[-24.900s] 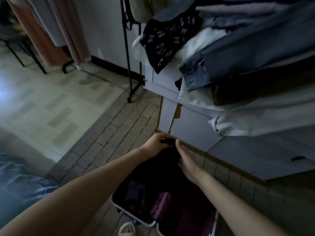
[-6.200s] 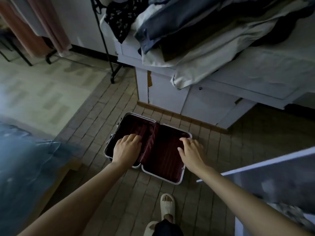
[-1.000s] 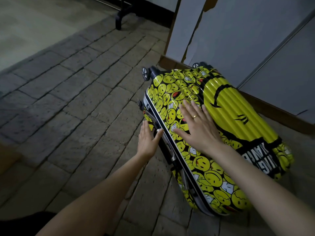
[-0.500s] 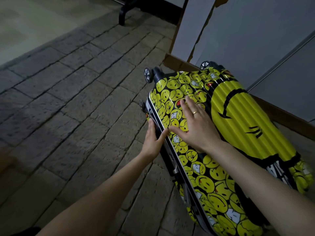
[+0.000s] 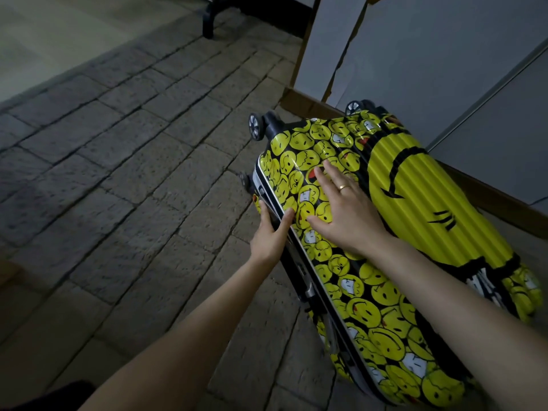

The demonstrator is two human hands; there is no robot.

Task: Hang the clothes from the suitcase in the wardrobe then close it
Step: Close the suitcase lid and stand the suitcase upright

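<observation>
suitcase: yellow smiley-print hard-shell suitcase, lying on the stone-paved floor, the two shells brought together, far long side just beside the cabinet base.
right hand: right hand flat on the top shell, fingers straight and spread, pressing down; gold ring on one finger.
left hand: left hand at the near seam edge, fingers straight along the side, thumb over the rim; touching, not clearly clamped round anything.
step (judged): pressing the shells shut and latching; clothes not in view, presumably already out.
how to do it well: keep the right palm's weight near the seam so the rims meet evenly; work the left hand along the edge to the side latch and snap it; check no lining is caught in the gap; latch state too dark to tell.
wheels: caster wheels at the far end, off the floor, so the case can't roll.
around: grey cabinet panel with wooden plinth behind the case; black rack foot top centre; paler smooth floor top left.
in the way: cabinet crowds the far side, little room to shift the case that way; near side free for the left hand.
risk: case may slide toward the plinth under a slanted push; dim light hides the latches.
</observation>
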